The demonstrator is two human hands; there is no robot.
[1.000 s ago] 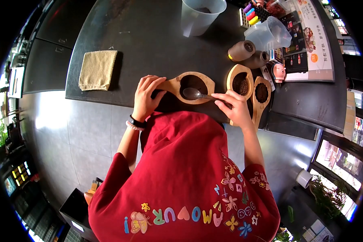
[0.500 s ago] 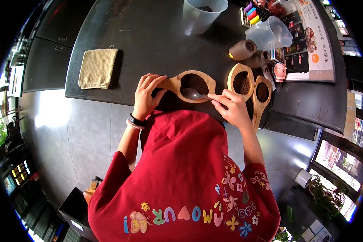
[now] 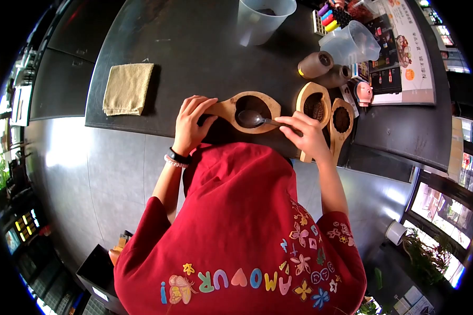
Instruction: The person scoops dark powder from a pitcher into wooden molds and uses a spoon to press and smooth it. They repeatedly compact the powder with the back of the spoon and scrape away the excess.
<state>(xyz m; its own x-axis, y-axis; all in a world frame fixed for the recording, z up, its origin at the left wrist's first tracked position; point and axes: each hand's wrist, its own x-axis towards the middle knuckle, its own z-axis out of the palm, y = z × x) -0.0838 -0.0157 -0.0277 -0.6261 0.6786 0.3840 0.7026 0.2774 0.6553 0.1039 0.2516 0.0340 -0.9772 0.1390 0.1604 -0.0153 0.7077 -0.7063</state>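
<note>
My left hand (image 3: 193,123) is closed around the handle of a wooden mould (image 3: 276,107) at the table's near edge. Dark brown powder (image 3: 255,102) lies in the mould's hollow. Between the fingers of my right hand (image 3: 306,135) is a spoon (image 3: 251,119), its bowl down in that hollow over the powder. Just right of it, a second wooden mould (image 3: 301,100) shows a leaf-like pattern and dark powder inside; my right hand partly covers it. A third, smaller wooden mould (image 3: 340,137) beside it holds dark brown powder.
A folded tan cloth (image 3: 127,89) lies on the dark table (image 3: 194,58) at left. A translucent tub (image 3: 257,26) stands at the back. Two brown jars (image 3: 316,64), a clear plastic cup (image 3: 352,44), coloured markers (image 3: 328,21), a pink pig figure (image 3: 364,93) and a printed menu (image 3: 415,58) crowd the right.
My right hand has shifted slightly right and down, and the spoon's handle with it. The spoon's bowl stays in the mould's hollow. My left hand has not visibly moved.
</note>
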